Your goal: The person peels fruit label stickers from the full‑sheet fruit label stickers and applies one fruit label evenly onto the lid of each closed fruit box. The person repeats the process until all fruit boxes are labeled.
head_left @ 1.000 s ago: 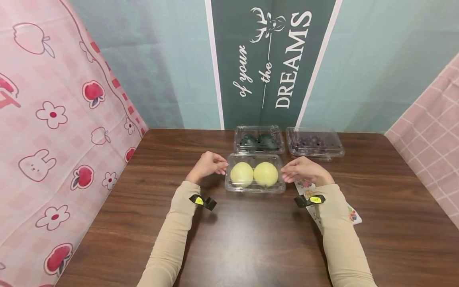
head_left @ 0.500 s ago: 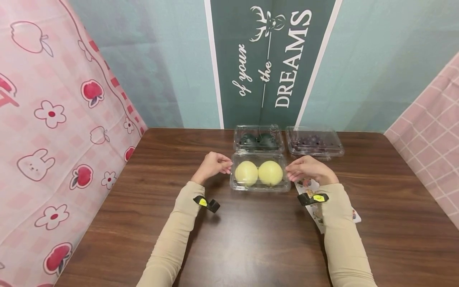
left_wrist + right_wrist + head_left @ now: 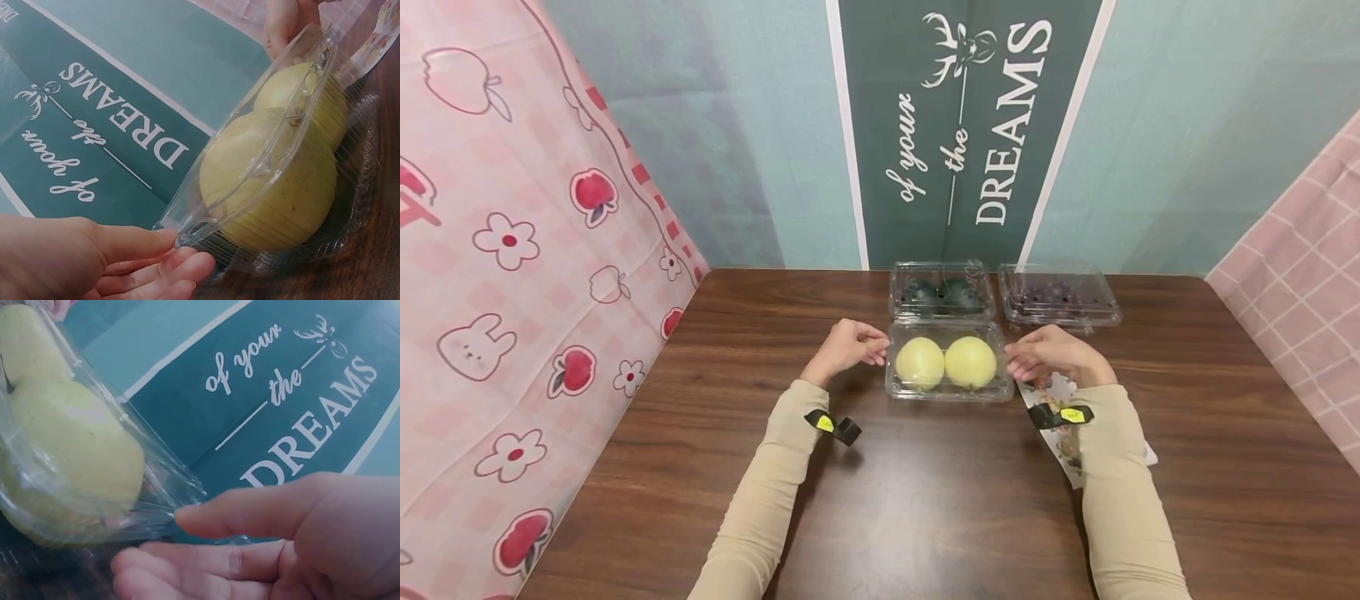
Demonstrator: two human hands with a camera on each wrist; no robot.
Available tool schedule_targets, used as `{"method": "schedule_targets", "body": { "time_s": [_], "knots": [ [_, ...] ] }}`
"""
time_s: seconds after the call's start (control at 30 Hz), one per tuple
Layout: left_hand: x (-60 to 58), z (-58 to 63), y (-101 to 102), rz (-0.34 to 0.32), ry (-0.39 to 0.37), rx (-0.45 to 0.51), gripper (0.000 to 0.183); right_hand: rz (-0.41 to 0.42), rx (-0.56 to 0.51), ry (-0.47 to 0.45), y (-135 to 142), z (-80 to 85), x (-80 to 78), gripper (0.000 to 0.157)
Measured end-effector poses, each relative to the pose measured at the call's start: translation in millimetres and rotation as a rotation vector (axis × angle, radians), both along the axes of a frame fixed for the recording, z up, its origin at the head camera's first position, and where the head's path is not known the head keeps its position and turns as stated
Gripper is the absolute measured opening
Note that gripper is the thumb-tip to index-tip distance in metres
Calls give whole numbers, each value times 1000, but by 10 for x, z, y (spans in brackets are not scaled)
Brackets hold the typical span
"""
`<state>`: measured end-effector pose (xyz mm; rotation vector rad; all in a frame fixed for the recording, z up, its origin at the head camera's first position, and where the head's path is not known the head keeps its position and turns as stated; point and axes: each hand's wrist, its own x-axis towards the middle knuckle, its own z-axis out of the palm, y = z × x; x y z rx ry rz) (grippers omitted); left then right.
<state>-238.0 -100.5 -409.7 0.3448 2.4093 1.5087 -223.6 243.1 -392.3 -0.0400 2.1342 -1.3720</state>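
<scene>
Left hand [image 3: 846, 348] is pinching the left rim of the clear box [image 3: 946, 394] between thumb and fingers, pretty obvious from its wrist view. Right hand [image 3: 1060, 352] is trickier: thumb tip's on the right rim, fingers bent below it with a visible gap, so I can't tell if that grip is really clamping the plastic. Box is mid-frame on the table [image 3: 925, 508], two pale yellow fruits [image 3: 920, 363] inside, directly below the box of dark fruit [image 3: 942, 315] in the picture; can't tell whether the two boxes touch.

What's changed: over the last second it's slid a bit toward the right of the frame and slightly up, both hands going along, and its left edge now roughly lines up with the dark box's. Reads to me like position tweaking, not a lift, and the shifts are getting smaller, so probably nearly settled.
</scene>
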Motion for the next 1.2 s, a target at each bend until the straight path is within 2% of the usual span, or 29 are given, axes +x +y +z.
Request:
{"method": "schedule_targets", "body": {
  "time_s": [0.23,0.43,0.67,0.87,1.03,1.2],
  "knots": [
    [1,23,-34,-27,-1,-21,24,-45,50,45,146,40,30,46],
    [-1,47,-71,-53,28,-46,24,-123,184,60,344,63,59,46],
    [-10,56,-90,-65,46,-42,26,-287,326,60,541,28,106,38],
    [-14,64,-105,-76,48,-52,26,-406,479,50,596,1,136,39],
    [-9,75,-118,-78,53,-49,26,-418,603,33,607,-22,153,50],
    [-4,86,-125,-79,61,-46,28,-373,592,3,647,-61,159,77]
  ]
}}
